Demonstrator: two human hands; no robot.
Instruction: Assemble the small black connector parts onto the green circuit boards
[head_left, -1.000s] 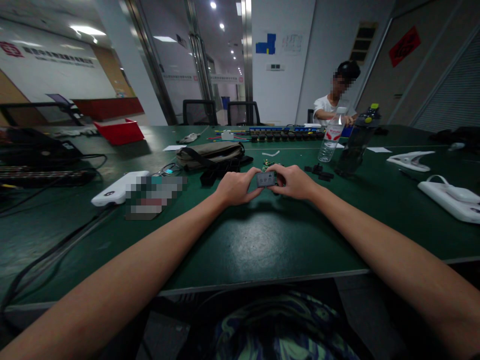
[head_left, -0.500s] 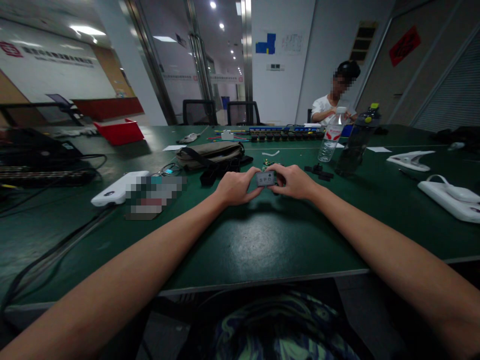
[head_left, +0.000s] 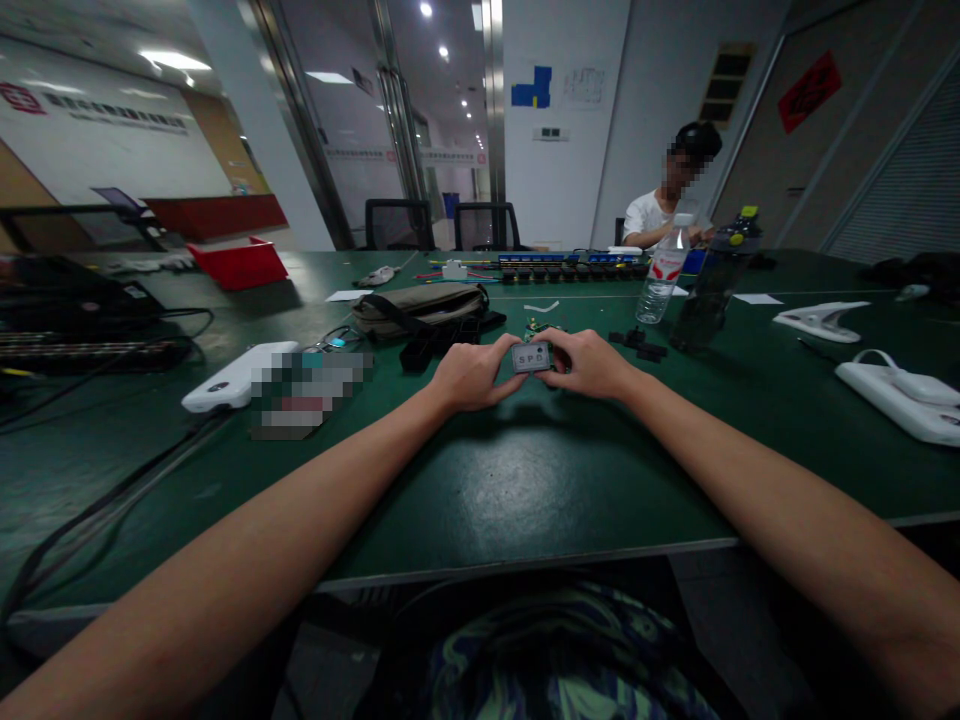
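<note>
A small grey rectangular box marked "SPD" (head_left: 531, 358) is held up above the green table (head_left: 517, 490), its lettered face toward me. My left hand (head_left: 471, 377) pinches its left side between thumb and finger. On the right side, my right hand (head_left: 587, 364) grips it the same way. Behind the box and partly hidden by my fingers lie small green circuit-board pieces (head_left: 534, 326). Black plastic pieces (head_left: 641, 344) rest just right of my right hand, and a black open tray-like part (head_left: 420, 352) is beyond my left hand.
A grey-brown bag (head_left: 420, 308) lies past my left hand. White devices (head_left: 240, 376) sit at left and right (head_left: 900, 395). A clear water bottle (head_left: 656, 290) and a dark bottle (head_left: 709, 290) stand at right. Another person (head_left: 660, 215) sits across the table.
Both hands keep hold of the grey box in the same place. Its lettered face seems very slightly tilted compared with before.
</note>
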